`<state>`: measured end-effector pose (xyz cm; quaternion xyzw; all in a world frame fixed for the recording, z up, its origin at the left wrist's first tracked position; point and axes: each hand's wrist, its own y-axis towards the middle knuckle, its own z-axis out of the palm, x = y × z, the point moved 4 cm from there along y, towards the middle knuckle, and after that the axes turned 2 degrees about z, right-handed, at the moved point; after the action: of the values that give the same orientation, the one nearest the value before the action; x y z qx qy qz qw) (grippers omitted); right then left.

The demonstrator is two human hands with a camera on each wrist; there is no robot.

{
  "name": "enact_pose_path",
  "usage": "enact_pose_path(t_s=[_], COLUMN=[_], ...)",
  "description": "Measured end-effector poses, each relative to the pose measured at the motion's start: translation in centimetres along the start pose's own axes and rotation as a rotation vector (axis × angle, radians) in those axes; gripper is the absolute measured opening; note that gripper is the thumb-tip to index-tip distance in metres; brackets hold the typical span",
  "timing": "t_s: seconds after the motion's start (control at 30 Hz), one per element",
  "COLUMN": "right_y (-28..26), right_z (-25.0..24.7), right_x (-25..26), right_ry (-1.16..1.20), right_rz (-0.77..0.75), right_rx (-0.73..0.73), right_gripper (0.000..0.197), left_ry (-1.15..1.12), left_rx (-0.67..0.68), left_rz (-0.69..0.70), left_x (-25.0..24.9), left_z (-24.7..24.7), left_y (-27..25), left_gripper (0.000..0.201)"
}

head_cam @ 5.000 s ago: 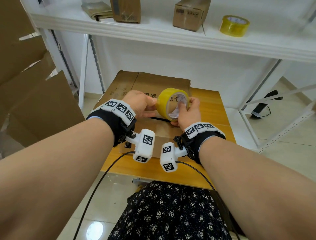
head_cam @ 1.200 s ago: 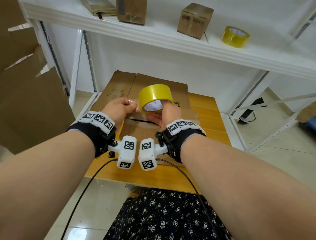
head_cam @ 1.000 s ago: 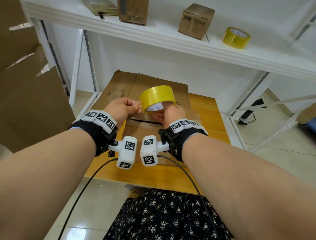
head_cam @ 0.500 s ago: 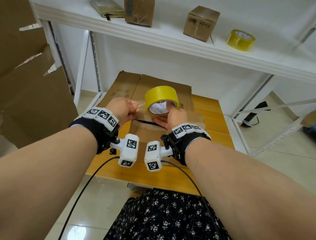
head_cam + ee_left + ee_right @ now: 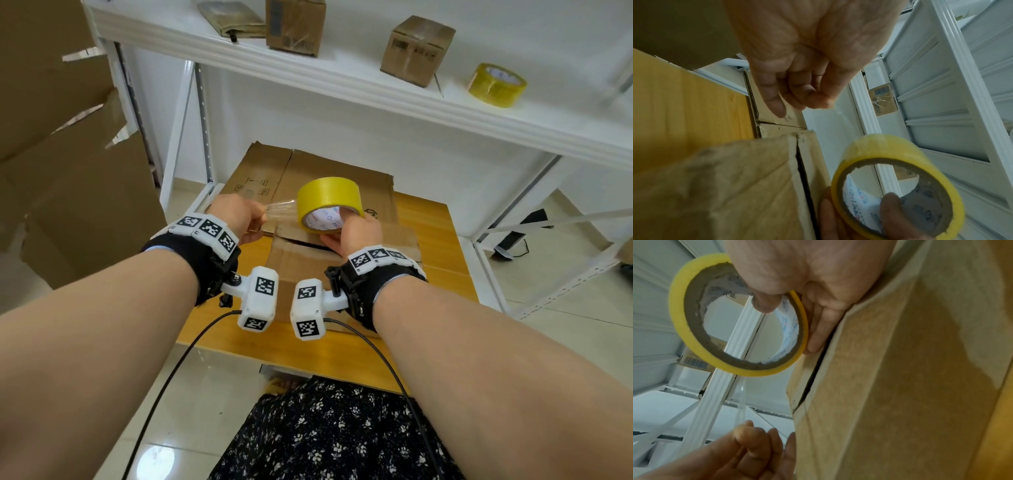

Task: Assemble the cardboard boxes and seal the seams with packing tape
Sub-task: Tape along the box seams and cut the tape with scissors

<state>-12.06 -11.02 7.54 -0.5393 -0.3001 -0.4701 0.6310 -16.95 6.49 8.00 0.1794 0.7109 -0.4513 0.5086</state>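
A yellow tape roll [image 5: 328, 200] [image 5: 898, 180] [image 5: 735, 318] is held above a cardboard box [image 5: 346, 260] on the wooden table [image 5: 424, 246]. My right hand [image 5: 354, 233] [image 5: 807, 280] grips the roll, thumb inside the core. My left hand [image 5: 236, 214] [image 5: 807, 65] pinches the free end of clear tape [image 5: 279, 209] pulled out to the left of the roll. The box's top flaps meet at a dark open seam [image 5: 308, 244] [image 5: 803, 170] [image 5: 816, 369] just below the roll.
Flattened cardboard [image 5: 308, 171] lies under the box at the table's back. Small boxes [image 5: 416, 48] and a second tape roll [image 5: 496, 84] sit on the white shelf [image 5: 342, 85] above. Large cardboard sheets [image 5: 68, 171] lean at the left.
The left hand has drawn a short strip of clear tape off the roll to the left. The roll has turned so that its core faces me more than five seconds ago.
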Motion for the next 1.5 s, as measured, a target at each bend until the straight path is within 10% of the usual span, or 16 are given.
enact_pose_path(t_s=[0.37, 1.27, 1.5], right_y=[0.2, 0.7, 1.1], right_z=[0.5, 0.2, -0.2], right_x=[0.0, -0.7, -1.1], right_ry=[-0.372, -0.489, -0.381], right_rz=[-0.163, -0.382, -0.323], right_rx=[-0.069, -0.131, -0.104], right_gripper=[0.029, 0.028, 0.009], left_ry=[-0.075, -0.335, -0.345], left_rx=[0.077, -0.004, 0.04], left_rz=[0.027, -0.159, -0.024], left_x=[2.3, 7.8, 7.5], left_z=[-1.2, -1.4, -2.0], left_y=[1.4, 3.4, 4.3], left_gripper=[0.022, 0.021, 0.02])
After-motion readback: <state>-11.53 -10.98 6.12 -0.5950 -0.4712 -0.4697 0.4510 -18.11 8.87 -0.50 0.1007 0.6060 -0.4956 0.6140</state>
